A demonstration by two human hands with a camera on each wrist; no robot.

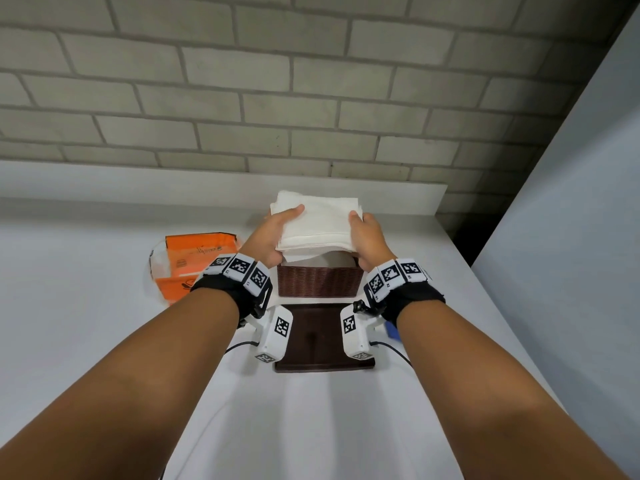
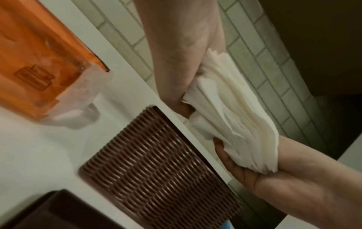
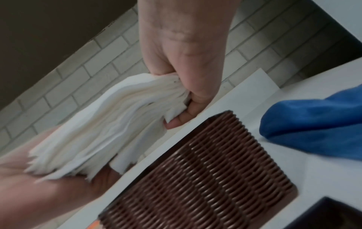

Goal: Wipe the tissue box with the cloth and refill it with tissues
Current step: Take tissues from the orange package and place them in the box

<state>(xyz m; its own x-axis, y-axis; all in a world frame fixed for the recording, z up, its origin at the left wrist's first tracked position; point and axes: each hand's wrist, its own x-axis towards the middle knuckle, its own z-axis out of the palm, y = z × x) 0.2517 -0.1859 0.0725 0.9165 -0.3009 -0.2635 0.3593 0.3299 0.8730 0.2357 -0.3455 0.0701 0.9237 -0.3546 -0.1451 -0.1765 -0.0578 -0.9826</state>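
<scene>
Two hands are gripping one stack of white tissues [image 1: 317, 221] from opposite ends, holding it raised just over the open brown woven tissue box [image 1: 317, 285]. Out beyond the left hand [image 1: 273, 233], whose thumb is pressing on top with its fingers curling beneath, an orange wrapper [image 1: 188, 261] is lying flat. The right hand [image 1: 367, 237] is pinching its end likewise. Nearer the wrists, the dark lid [image 1: 323, 336] is lying flat; outside the right wrist, a blue cloth [image 3: 315, 125] is resting.
</scene>
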